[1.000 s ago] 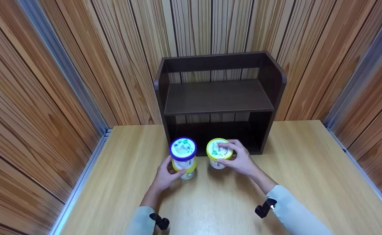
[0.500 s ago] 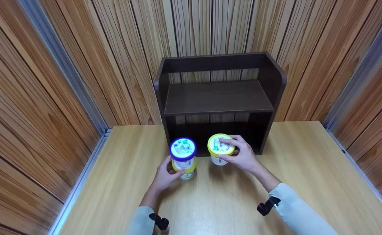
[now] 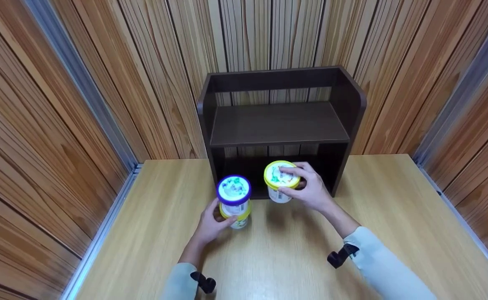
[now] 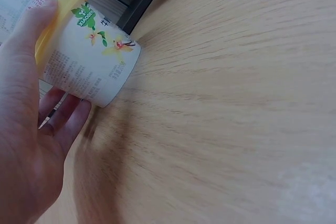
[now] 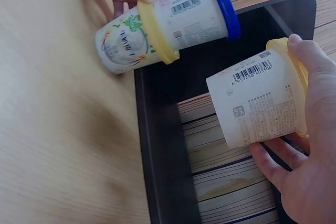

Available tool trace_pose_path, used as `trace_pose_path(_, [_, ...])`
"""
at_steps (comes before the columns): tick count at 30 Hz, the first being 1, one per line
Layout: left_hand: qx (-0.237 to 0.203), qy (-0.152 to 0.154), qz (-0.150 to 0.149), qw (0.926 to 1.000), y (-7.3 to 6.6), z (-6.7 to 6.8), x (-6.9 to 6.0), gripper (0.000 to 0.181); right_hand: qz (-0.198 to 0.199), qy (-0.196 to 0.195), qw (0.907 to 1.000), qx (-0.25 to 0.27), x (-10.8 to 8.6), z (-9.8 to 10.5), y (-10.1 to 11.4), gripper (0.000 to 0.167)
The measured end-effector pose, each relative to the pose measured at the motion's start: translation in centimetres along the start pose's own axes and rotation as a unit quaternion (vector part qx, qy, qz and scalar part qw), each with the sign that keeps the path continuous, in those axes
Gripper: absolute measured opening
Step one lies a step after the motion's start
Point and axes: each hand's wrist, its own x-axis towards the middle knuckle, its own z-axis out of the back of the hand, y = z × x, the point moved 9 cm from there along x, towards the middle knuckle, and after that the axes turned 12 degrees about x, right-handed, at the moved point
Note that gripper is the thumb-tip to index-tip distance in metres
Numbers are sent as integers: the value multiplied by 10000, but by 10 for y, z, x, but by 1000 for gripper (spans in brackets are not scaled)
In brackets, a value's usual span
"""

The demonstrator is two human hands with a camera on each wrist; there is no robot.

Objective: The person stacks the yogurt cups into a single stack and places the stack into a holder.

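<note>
Two paper tubs stand stacked in front of the shelf at left. The upper one is a blue-lidded tub, and below it is a yellow-lidded tub printed with vanilla flowers. My left hand grips the lower tub near its lid, thumb at the front and fingers behind. My right hand holds another yellow-lidded tub by its lid, off the table and to the right of the stack. In the right wrist view this tub shows its barcode side, the thumb lying on the lid's edge.
A dark brown two-tier shelf stands against the wood-panelled wall behind the tubs. Its lower compartment opens toward me. The light wooden table spreads in front and to both sides, bounded by metal rails.
My right hand has lifted its yellow-lidded tub upward, toward the shelf's lower compartment. The left hand and the stack it holds have stayed in place.
</note>
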Motion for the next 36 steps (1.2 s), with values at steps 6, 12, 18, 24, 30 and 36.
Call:
trace_pose_path(6, [27,12,96,9999,1,0,1,79,100,-11,9999,110,7,-1,11,55])
trace_pose_path(12, [13,-37,114,9999,0,0,1,78,204,-53,9997,82,11,-3,22,55])
trace_pose_path(18, [20,-86,164,9998,0,0,0,75,251,-71,9996,77,16,-6,31,54])
trace_pose_path(24, [29,-33,154,9999,-1,0,0,76,312,-92,9994,92,21,-11,41,54])
trace_pose_path(30, [33,-6,216,9998,1,-1,1,78,470,-84,9988,106,25,-16,51,54])
trace_pose_path(36, [-16,-39,158,9999,0,0,1,77,611,-49,9980,136,28,-23,61,54])
